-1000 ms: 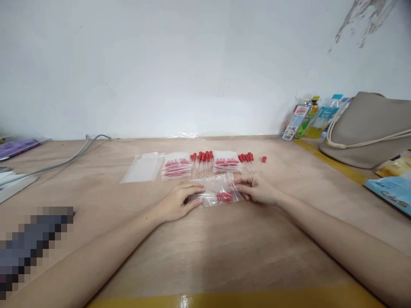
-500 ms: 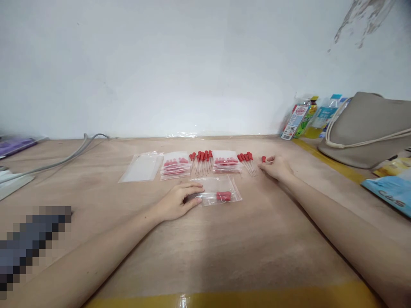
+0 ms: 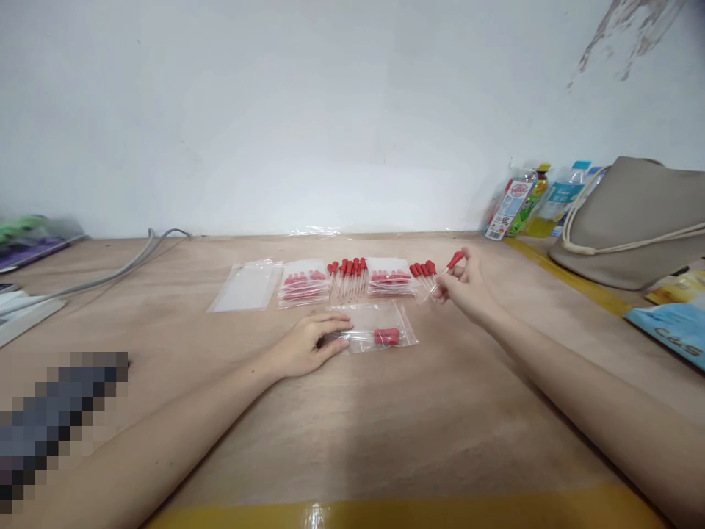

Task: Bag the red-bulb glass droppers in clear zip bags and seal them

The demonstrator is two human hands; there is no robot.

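Note:
My left hand (image 3: 305,344) holds down the left end of a clear zip bag (image 3: 365,317), fingers over its upper part and thumb at its lower edge. Inside that bag lie droppers with red bulbs (image 3: 386,336); their glass tubes run under my fingers. To the right, my right hand (image 3: 465,290) is closed on a single dropper (image 3: 455,259), tilted with its red bulb up and its clear tube toward the lower left. Just left of it lies a small group of loose droppers (image 3: 423,270). Another row of loose droppers (image 3: 352,270) sits farther left.
Two stacks of filled bags (image 3: 304,283) (image 3: 392,281) and a pile of flat bags (image 3: 246,286) lie along the back. A grey cable (image 3: 121,266) runs at left. Drink bottles (image 3: 562,198), a carton (image 3: 510,209), a grey bag (image 3: 633,220) and a blue packet (image 3: 669,327) stand or lie at right.
My right hand has picked up the dropper from the table beside the loose group, lifting and tilting it. My left hand stays on the zip bag.

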